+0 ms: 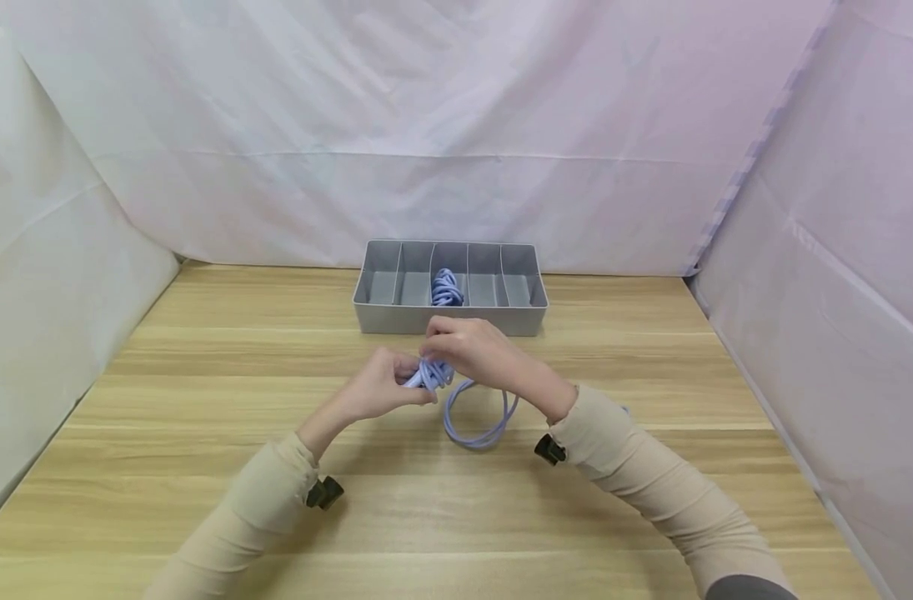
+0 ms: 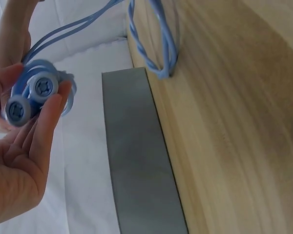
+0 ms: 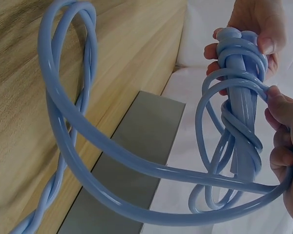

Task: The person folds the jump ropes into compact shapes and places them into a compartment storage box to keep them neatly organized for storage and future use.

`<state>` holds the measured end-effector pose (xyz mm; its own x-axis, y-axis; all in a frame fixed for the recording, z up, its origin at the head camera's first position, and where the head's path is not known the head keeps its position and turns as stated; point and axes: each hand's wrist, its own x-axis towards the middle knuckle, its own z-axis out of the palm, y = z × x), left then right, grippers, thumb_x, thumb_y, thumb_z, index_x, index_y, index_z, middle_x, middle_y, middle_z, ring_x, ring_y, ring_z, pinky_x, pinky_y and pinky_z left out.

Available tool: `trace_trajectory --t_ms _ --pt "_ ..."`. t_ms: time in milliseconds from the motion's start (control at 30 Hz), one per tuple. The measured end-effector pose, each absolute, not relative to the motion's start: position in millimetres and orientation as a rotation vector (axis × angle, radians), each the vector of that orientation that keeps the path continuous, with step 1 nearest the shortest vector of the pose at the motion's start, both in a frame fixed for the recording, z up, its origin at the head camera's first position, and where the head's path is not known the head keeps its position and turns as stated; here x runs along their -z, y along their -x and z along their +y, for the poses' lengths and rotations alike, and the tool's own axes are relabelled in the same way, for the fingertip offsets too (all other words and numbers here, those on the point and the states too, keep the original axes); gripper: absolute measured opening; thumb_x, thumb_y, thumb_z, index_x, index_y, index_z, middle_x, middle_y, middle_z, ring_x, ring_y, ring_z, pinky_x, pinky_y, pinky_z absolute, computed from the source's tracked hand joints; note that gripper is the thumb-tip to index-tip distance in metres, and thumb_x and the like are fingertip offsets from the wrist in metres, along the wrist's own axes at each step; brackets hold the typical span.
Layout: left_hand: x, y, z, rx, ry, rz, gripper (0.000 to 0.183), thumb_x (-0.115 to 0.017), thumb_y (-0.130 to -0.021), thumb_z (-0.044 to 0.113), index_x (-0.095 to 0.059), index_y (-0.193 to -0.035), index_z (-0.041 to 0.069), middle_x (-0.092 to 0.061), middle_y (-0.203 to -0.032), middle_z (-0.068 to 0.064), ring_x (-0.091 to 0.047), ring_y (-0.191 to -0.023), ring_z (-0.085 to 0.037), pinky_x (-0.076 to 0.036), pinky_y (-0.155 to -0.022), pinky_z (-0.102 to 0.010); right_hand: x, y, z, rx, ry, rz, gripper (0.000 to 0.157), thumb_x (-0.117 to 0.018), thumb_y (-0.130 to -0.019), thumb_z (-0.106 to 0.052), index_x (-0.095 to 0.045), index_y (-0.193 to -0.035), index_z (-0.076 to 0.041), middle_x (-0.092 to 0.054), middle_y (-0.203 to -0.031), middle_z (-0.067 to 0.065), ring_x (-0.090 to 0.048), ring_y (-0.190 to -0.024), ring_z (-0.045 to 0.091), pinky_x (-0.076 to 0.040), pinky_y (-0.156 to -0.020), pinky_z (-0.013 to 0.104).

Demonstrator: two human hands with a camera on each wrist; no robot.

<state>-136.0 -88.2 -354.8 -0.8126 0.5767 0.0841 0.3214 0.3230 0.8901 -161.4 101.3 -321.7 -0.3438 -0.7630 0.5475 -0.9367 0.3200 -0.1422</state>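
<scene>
Both hands are on a light blue jump rope (image 3: 241, 117) above the table. My left hand (image 1: 377, 387) grips its two handles side by side; in the left wrist view their round ends (image 2: 44, 87) face the camera. Several turns of cord lie around the handles, some tight and some loose. With curled fingers, my right hand (image 1: 474, 346) pinches the cord beside the handles. A doubled length of cord (image 1: 471, 443) hangs from that hand in a loop, and the right wrist view shows part of it twisted.
Behind the hands stands a grey divided box (image 1: 450, 321). A second bundle of blue cord (image 1: 446, 288) lies in its middle compartment. White cloth (image 1: 426, 200) encloses the wooden table (image 1: 238, 400) at the back and sides. A small blue bit (image 1: 625, 409) shows beyond the right sleeve.
</scene>
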Motion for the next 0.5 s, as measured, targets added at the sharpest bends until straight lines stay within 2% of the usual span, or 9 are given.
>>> trace_trajectory --t_ms 133,300,500 --pt "356.6 133.9 -85.2 -1.5 -0.732 2.437 0.022 -0.071 -0.07 0.008 -0.068 -0.089 -0.003 -0.069 -0.075 -0.009 -0.059 -0.06 -0.006 -0.046 -0.05 -0.02 321.8 160.5 99.7 -0.601 -1.517 -2.249 0.006 -0.068 -0.078 -0.002 -0.068 -0.081 -0.007 -0.056 -0.081 -0.002 -0.053 -0.064 0.007 -0.044 -0.057 0.015" --pt "359.4 133.1 -84.3 -1.5 -0.718 2.519 0.02 -0.071 -0.069 0.007 -0.068 -0.087 -0.002 -0.067 -0.065 -0.006 -0.047 -0.049 -0.004 -0.034 -0.041 -0.017 317.2 158.7 97.5 -0.553 -1.545 -2.321 0.007 -0.067 -0.08 -0.005 -0.07 -0.086 -0.008 -0.056 -0.082 -0.002 -0.051 -0.06 0.007 -0.041 -0.052 0.014" --pt "363.2 131.8 -84.5 -1.436 -0.831 2.552 0.012 -0.069 -0.072 0.006 -0.067 -0.083 0.0 -0.063 -0.06 0.0 -0.041 -0.047 -0.001 -0.031 -0.04 -0.017 303.4 167.1 95.1 -0.625 -1.615 -2.545 0.008 -0.068 -0.08 -0.013 -0.072 -0.087 -0.01 -0.061 -0.077 -0.005 -0.054 -0.066 0.003 -0.044 -0.061 0.015"
